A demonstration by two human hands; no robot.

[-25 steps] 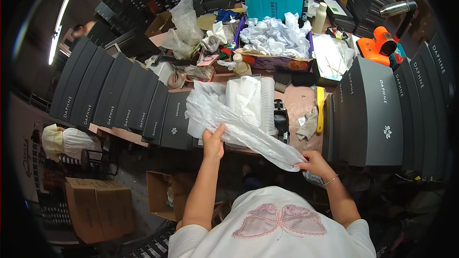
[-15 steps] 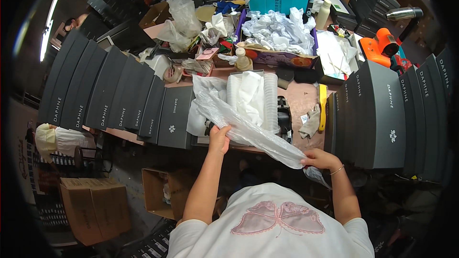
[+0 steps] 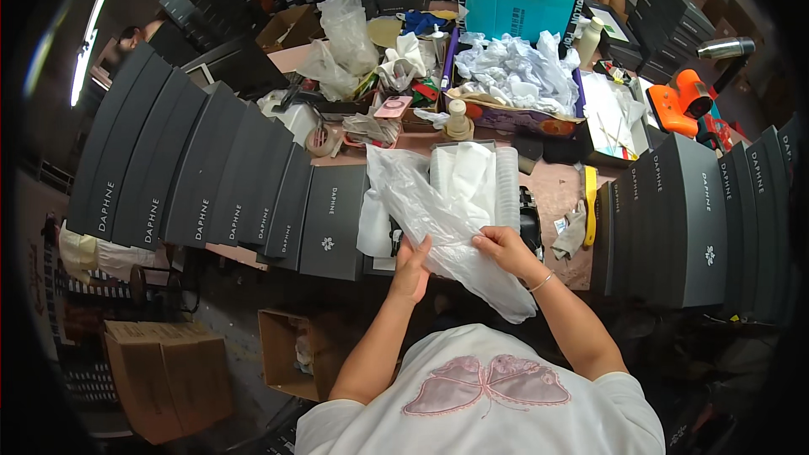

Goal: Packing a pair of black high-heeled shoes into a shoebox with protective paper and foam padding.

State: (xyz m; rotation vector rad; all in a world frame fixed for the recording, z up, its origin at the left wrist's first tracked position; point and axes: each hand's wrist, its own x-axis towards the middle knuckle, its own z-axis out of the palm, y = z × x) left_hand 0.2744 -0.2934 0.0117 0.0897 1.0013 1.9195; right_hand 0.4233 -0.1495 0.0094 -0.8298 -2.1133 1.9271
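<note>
A translucent white plastic bag (image 3: 413, 194) hangs slantwise over the table's front edge, its lower end drooping toward me. My left hand (image 3: 412, 270) pinches its near-left edge. My right hand (image 3: 504, 251) grips its surface further right, thumb and fingers closed on the film. Behind the bag lies a white paper bundle (image 3: 463, 179) beside a ribbed clear plastic piece (image 3: 508, 181); the bag covers their lower parts. A black shoe-like item (image 3: 529, 217) shows just right of them. Another dark item beside the bag's left edge is mostly hidden.
Dark grey shoe boxes stand in a left row (image 3: 181, 160) and a right row (image 3: 687, 219). A yellow-handled tool (image 3: 591, 202) and a beige cloth (image 3: 570, 232) lie on the right. Beyond are a bottle (image 3: 458, 122), a purple box of crumpled paper (image 3: 506, 120) and an orange tape dispenser (image 3: 674, 109).
My right hand has moved left and up, from the bag's far right end to its middle. The bag, stretched before, now hangs slack. The whole view has shifted slightly.
</note>
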